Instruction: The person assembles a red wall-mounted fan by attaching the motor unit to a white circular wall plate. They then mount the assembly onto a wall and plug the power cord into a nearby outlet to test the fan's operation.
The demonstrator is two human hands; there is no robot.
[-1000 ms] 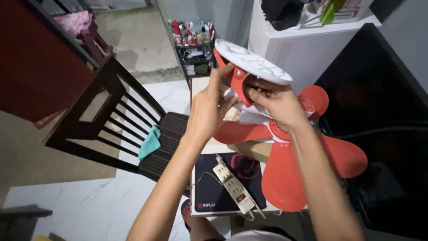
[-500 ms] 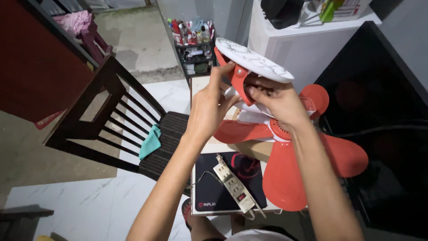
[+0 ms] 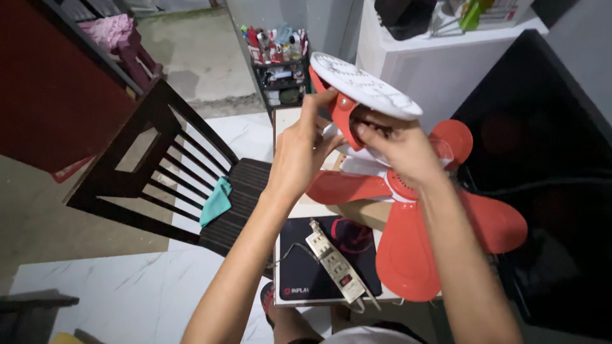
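Two hands on one ceiling fan, raised above the bench: left hand closed on the red neck under the white vented cap, right hand curled at the motor housing, fingertips tucked beneath the cap. Probably light, stiff plastic; red blades wide, likely to flex or crack. Best gripped at the hub, not the blades. Against half a second ago: hardly different, same hold, same height.
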